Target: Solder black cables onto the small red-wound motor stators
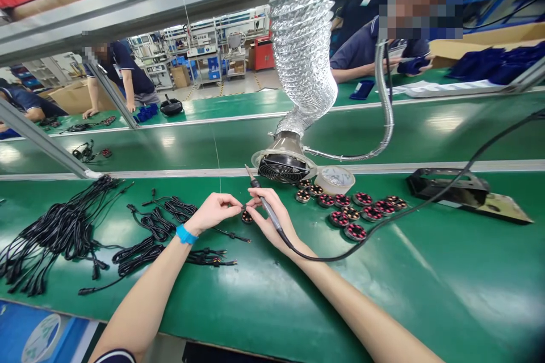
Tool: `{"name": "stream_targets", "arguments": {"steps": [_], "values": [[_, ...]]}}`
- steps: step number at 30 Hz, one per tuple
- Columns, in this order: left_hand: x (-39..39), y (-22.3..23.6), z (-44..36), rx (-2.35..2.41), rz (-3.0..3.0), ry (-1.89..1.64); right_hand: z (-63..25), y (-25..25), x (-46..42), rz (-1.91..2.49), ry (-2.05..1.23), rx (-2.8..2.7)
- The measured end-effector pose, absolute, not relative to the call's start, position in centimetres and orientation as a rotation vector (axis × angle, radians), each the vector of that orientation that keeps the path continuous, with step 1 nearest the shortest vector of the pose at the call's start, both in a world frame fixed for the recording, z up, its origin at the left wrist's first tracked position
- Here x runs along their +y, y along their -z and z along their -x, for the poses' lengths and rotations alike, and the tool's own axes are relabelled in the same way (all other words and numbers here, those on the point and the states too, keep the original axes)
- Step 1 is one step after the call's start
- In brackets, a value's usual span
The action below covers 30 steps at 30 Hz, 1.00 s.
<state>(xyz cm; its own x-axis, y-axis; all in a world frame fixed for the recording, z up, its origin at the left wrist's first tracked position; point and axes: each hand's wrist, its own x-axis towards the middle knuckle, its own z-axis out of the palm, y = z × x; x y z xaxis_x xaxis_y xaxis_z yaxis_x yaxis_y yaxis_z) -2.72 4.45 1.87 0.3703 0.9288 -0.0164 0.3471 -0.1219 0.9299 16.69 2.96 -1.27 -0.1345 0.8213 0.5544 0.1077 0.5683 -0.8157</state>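
Observation:
My right hand [275, 218] has a soldering iron [269, 211] lying across it, tip pointing up and away. Its thumb and finger also pinch toward a tiny dark piece that I cannot make out. My left hand [217, 211], above a blue wristband [186, 235], pinches at the same dark piece, fingertips almost meeting the right ones. Just below the fingertips sits a small round motor coil [247, 216] with copper windings. A thin solder wire [217, 153] hangs down behind my left hand. Black cables with bare coloured ends [213, 258] lie beside my left wrist.
Several motor coils [355, 231] lie right of my hands, near a clear tape roll [335, 180]. A fume extractor [284, 161] hangs ahead. The iron's cord [340, 258] runs right, past a soldering stand [464, 193]. A cable pile [63, 232] lies left. People work across the bench.

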Motion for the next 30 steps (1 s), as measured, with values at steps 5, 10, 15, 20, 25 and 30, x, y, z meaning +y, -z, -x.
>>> {"name": "stream_targets", "arguments": {"steps": [5,10,15,20,25,30], "values": [[4.4,-2.1,2.6,1.087,-1.593,-0.735,-16.2,1.4,2.9,0.818,-0.797,-1.546],[4.4,-2.0,2.5,1.024,-1.555,-0.741,-15.7,1.4,2.8,0.829,-0.907,-1.509],[4.5,-1.5,2.4,1.044,-1.542,-0.754,-15.6,1.6,3.0,0.807,-0.944,-1.474],[4.6,-1.4,2.4,1.046,-1.547,-0.756,-15.7,1.7,3.0,0.794,-0.916,-1.437],[4.3,-1.3,2.1,1.043,-1.514,-0.785,-15.5,1.8,3.0,0.800,-0.958,-1.456],[4.2,-1.5,1.9,1.060,-1.508,-0.790,-15.6,2.3,3.1,0.781,-1.034,-1.420]]}}
